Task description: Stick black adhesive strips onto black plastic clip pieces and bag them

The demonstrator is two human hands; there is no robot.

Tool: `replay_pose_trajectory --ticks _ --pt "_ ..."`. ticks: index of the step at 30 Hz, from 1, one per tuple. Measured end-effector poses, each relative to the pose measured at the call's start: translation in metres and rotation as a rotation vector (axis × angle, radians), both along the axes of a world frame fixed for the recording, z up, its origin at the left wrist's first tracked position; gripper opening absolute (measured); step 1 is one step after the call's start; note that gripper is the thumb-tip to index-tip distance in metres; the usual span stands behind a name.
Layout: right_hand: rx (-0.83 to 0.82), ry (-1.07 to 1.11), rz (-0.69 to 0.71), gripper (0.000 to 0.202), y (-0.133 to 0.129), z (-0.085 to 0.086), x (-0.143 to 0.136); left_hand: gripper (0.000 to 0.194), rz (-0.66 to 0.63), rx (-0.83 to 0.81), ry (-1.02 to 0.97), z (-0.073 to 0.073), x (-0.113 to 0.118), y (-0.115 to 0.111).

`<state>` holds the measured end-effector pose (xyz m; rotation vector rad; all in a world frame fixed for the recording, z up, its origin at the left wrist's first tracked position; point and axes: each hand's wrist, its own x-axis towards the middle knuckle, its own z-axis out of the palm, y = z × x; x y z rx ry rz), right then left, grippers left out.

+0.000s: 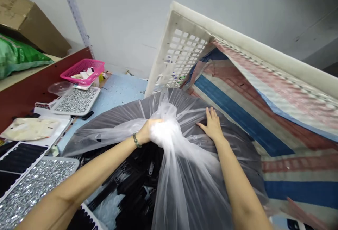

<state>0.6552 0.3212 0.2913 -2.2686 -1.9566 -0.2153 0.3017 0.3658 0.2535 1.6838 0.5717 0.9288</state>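
Observation:
A large translucent plastic bag (195, 177) spreads across the middle of the head view, its top gathered into a bunch. My left hand (151, 129), with a green bead bracelet (136, 140) at the wrist, is closed around that bunch. To the right, my right hand (212, 126) lies flat on the bag with its fingers spread. Dark contents show dimly through the plastic. Below my left forearm are many black plastic pieces (134, 194); their exact kind is unclear.
A white plastic basket (165, 61) lined with striped woven cloth (232, 106) stands at the right. On the left are trays of shiny small pieces (76, 101), a pink basket (83, 72), a cardboard box (34, 22) and a green bag (21, 55). A grey wall rises behind.

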Motion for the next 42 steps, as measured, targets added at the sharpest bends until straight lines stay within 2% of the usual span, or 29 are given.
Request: replay_pose_trajectory --ticks 3,5,7,10,13,17,19,21,22,23,25,27,29,31,33,38,40,42 --pt "0.003 0.000 0.112 0.051 0.022 -0.008 -0.002 0.024 -0.034 0.004 0.017 0.009 -0.024 -0.024" --pt "0.031 0.061 0.123 0.034 0.029 -0.011 -0.004 0.022 -0.039 0.052 0.063 0.012 -0.032 -0.038" --pt "0.087 0.094 0.069 0.031 0.032 -0.012 -0.008 0.017 -0.007 0.117 0.127 0.011 -0.033 -0.048" --pt "0.236 0.128 -0.036 0.037 0.037 -0.007 -0.022 0.014 0.080 0.164 0.168 0.010 -0.029 -0.051" --pt "0.396 0.201 -0.086 0.039 0.042 0.011 -0.044 0.015 0.131 0.183 0.146 0.017 -0.034 -0.043" --pt "0.540 0.317 -0.062 0.038 0.046 0.046 -0.077 0.016 0.152 0.302 0.085 0.026 -0.070 -0.036" --pt "0.567 0.369 -0.029 0.038 0.047 0.059 -0.099 0.021 0.211 0.417 0.082 0.020 -0.095 -0.038" --pt "0.559 0.415 0.017 0.040 0.044 0.067 -0.127 0.026 0.316 0.505 0.155 0.004 -0.121 -0.045" --pt "0.550 0.439 0.051 0.041 0.041 0.070 -0.143 0.028 0.366 0.534 0.216 -0.006 -0.133 -0.049" --pt "0.523 0.479 0.148 0.042 0.035 0.072 -0.162 0.028 0.414 0.559 0.263 -0.018 -0.144 -0.053" --pt "0.468 0.477 0.364 0.045 0.017 0.074 -0.200 0.023 0.453 0.632 0.301 -0.040 -0.161 -0.060" --pt "0.391 0.454 0.632 0.046 -0.002 0.076 -0.236 0.020 0.436 0.698 0.338 -0.057 -0.170 -0.063" --pt "0.351 0.475 0.916 0.044 -0.014 0.076 -0.262 0.019 0.413 0.735 0.369 -0.066 -0.171 -0.061" --pt "0.327 0.527 1.023 0.043 -0.011 0.073 -0.274 0.018 0.406 0.751 0.378 -0.064 -0.168 -0.058" --pt "0.332 0.618 0.923 0.043 0.006 0.066 -0.270 0.020 0.402 0.765 0.373 -0.057 -0.165 -0.056" --pt "0.313 0.769 0.459 0.045 0.074 0.040 -0.222 0.019 0.421 0.762 0.388 -0.026 -0.153 -0.050" --pt "0.309 0.763 0.297 0.048 0.091 0.027 -0.202 0.018 0.418 0.828 0.333 -0.013 -0.134 -0.038" --pt "0.235 0.759 0.253 0.047 0.098 0.013 -0.189 0.020 0.323 0.874 0.364 -0.003 -0.104 -0.016"
